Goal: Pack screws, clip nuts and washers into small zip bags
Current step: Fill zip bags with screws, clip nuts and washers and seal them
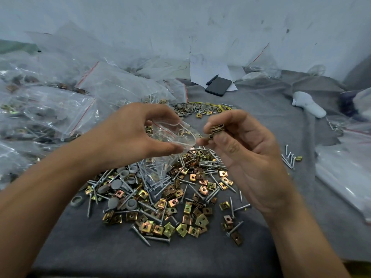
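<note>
My left hand [132,133] holds a small clear zip bag [170,141] by its mouth, spread wide between thumb and fingers; screws show inside its hanging lower part. My right hand [241,145] pinches a small stack of brass clip nuts [215,130] just to the right of the bag's mouth. Below both hands lies a loose pile of clip nuts [186,209], silver screws [152,215] and grey washers [128,177] on the grey cloth [100,247].
Many larger clear zip bags of parts [50,109] are heaped at the left and back. A black phone [218,86] with a pen lies on white paper behind. A white object [308,104] and more bags [345,167] sit at the right. Yellow rubber bands [212,106] lie beyond the pile.
</note>
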`<state>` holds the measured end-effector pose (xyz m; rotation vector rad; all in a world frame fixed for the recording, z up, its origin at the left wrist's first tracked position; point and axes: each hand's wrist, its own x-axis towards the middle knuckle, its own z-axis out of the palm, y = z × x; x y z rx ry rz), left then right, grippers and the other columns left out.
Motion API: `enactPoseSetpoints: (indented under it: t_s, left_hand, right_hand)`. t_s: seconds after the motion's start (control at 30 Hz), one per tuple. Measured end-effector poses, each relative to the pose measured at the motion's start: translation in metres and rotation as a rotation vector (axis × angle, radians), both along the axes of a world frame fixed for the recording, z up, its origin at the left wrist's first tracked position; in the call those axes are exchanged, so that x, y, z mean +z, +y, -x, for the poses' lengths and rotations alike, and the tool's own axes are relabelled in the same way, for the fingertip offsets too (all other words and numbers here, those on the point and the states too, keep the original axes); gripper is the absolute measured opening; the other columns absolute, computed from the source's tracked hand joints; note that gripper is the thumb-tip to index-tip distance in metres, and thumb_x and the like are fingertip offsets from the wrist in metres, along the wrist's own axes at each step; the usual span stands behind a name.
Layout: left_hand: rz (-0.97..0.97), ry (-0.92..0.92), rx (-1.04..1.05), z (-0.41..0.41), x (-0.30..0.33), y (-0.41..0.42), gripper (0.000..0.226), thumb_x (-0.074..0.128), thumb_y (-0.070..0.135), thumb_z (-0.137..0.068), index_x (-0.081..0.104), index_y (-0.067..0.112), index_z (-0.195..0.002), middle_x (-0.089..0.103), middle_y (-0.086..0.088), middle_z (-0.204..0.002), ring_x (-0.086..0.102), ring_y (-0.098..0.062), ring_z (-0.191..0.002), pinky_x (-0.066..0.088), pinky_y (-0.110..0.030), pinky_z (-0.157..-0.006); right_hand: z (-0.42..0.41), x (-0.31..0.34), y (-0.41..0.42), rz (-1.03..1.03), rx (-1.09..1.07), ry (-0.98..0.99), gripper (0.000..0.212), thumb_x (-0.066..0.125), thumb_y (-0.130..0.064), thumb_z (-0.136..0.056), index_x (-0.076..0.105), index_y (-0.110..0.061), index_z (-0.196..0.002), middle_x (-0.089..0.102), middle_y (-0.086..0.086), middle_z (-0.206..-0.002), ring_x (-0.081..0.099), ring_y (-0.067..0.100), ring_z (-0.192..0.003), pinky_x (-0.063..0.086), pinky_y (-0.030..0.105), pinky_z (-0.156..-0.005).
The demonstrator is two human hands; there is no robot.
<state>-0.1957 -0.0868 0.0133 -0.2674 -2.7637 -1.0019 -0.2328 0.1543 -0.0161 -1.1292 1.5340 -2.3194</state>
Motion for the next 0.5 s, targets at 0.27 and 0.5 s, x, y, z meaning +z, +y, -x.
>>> enactPoseSetpoints:
  t_s: [0.27,0.5]
  left_hand:
    - [-0.017,0.003,-0.005,-0.0012,0.0008,0.0017,0.06,0.077,0.075,-0.058,0.07,0.048,-0.111,0.066,0.042,-0.118,0.059,0.022,-0.113,0.041,-0.014,-0.096]
    - [-0.004,0.001,-0.003,-0.0016,0.0019,0.0021,0.061,0.076,0.076,-0.058,0.07,0.047,-0.112,0.066,0.042,-0.118,0.059,0.021,-0.112,0.042,-0.015,-0.098]
  right_hand:
    - [0.0031,-0.0039,0.0008,-0.059,-0.133,0.009,0.024,0.068,-0.009,-0.092,0.062,-0.003,-0.115,0.07,0.012,-0.106,0.066,0.026,-0.1,0.056,0.041,-0.095]
    - [0.0061,-0.0049,-0.0015,-0.029,-0.222,0.004,0.021,0.071,-0.014,-0.09,0.067,-0.009,-0.11,0.074,0.007,-0.099,0.069,0.024,-0.091,0.058,0.032,-0.087]
